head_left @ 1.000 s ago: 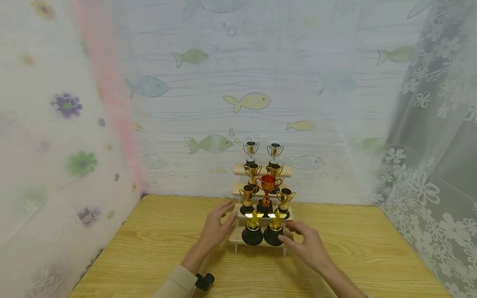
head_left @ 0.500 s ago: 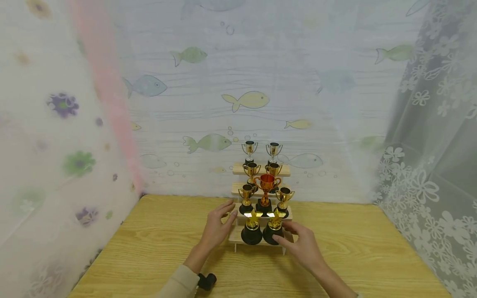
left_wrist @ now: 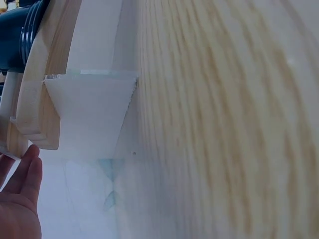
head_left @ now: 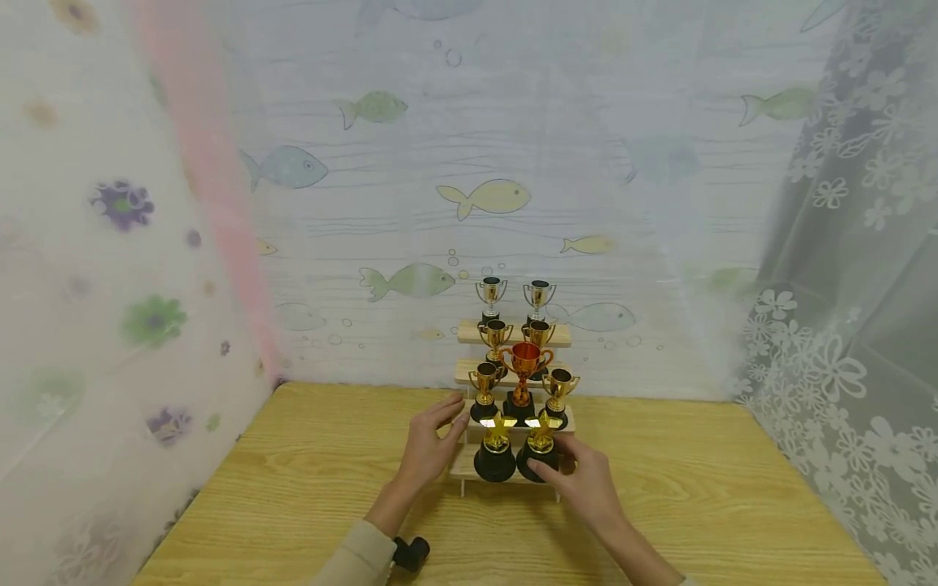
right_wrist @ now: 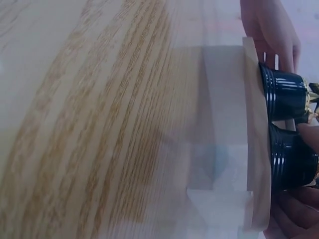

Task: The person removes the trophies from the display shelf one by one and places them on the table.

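A tiered wooden display stand (head_left: 463, 466) bears several small trophies. On its lowest step two gold star trophies stand upright side by side, the left star trophy (head_left: 495, 462) and the right star trophy (head_left: 532, 461), both on black bases. My right hand (head_left: 589, 487) grips the black base of the right one, thumb in front and fingers at its right side. My left hand (head_left: 427, 446) is at the stand's left side, fingers extended near the step's end; in the left wrist view its fingertips (left_wrist: 33, 152) meet the wood. An orange trophy cup (head_left: 524, 362) stands one step up.
Gold cups (head_left: 484, 381) flank the orange one, with more gold and silver cups (head_left: 491, 291) on the steps above. A small black object (head_left: 412, 553) is by the left wrist. Behind the wooden table (head_left: 337, 456) hangs a fish-print curtain (head_left: 410, 195).
My right hand has moved left, its thumb sliding across the front of the right star trophy's base. The left hand stays nearly still. The trophies keep their places.
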A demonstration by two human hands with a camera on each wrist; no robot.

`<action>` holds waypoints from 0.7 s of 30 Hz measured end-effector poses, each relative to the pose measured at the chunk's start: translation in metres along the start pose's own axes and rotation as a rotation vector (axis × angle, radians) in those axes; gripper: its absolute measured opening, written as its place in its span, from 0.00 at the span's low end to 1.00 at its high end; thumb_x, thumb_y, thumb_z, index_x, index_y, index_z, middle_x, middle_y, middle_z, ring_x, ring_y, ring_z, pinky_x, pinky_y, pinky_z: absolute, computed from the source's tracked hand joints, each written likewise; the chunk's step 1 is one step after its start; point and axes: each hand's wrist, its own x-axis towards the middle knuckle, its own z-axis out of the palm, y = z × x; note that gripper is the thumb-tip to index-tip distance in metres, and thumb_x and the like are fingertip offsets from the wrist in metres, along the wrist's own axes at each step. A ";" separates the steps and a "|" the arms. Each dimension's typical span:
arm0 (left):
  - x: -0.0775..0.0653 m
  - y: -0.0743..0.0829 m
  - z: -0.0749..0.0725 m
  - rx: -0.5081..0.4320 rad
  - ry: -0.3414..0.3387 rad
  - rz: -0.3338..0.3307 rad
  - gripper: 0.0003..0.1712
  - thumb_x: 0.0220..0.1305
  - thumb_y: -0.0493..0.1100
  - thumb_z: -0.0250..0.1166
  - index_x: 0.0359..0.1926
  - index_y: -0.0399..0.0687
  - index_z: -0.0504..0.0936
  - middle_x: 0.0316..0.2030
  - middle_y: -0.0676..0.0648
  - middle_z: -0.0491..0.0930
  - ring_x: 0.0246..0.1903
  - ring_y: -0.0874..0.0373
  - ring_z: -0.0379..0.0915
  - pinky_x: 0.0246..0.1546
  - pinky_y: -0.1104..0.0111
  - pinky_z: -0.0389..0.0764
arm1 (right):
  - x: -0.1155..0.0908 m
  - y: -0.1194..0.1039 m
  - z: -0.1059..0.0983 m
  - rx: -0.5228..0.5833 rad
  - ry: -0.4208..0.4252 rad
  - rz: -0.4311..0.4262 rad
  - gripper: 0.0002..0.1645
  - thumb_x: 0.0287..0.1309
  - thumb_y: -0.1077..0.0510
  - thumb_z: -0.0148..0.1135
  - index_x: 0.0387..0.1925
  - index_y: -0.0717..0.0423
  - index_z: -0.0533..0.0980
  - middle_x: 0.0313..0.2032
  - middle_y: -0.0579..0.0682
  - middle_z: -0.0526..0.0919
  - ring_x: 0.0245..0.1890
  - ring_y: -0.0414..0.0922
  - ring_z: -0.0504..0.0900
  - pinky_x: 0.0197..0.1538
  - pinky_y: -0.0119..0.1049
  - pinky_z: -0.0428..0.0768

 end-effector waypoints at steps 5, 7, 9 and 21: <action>0.000 -0.001 0.000 -0.040 0.004 -0.036 0.19 0.73 0.39 0.65 0.58 0.30 0.83 0.63 0.39 0.78 0.63 0.41 0.75 0.58 0.56 0.80 | 0.000 -0.001 0.002 0.029 -0.001 0.013 0.29 0.52 0.54 0.81 0.56 0.57 0.83 0.39 0.49 0.89 0.31 0.39 0.82 0.35 0.30 0.81; 0.000 -0.001 0.000 -0.059 0.006 -0.049 0.19 0.72 0.39 0.66 0.58 0.30 0.83 0.63 0.39 0.78 0.62 0.42 0.76 0.58 0.56 0.80 | 0.000 -0.001 0.002 0.026 -0.004 0.022 0.30 0.52 0.54 0.81 0.56 0.58 0.83 0.39 0.49 0.89 0.31 0.38 0.82 0.36 0.30 0.82; -0.001 -0.001 0.000 -0.074 0.008 -0.055 0.19 0.72 0.39 0.66 0.58 0.31 0.83 0.63 0.39 0.79 0.62 0.42 0.77 0.58 0.56 0.80 | 0.001 -0.001 0.002 0.022 -0.008 0.031 0.30 0.52 0.54 0.81 0.56 0.58 0.83 0.39 0.49 0.89 0.32 0.38 0.83 0.37 0.30 0.83; 0.001 -0.005 0.001 -0.075 -0.007 -0.030 0.19 0.72 0.38 0.66 0.56 0.28 0.83 0.62 0.36 0.79 0.63 0.36 0.74 0.57 0.51 0.80 | 0.001 -0.002 -0.001 0.046 -0.032 0.043 0.33 0.53 0.56 0.80 0.58 0.65 0.80 0.43 0.56 0.88 0.38 0.45 0.89 0.40 0.31 0.87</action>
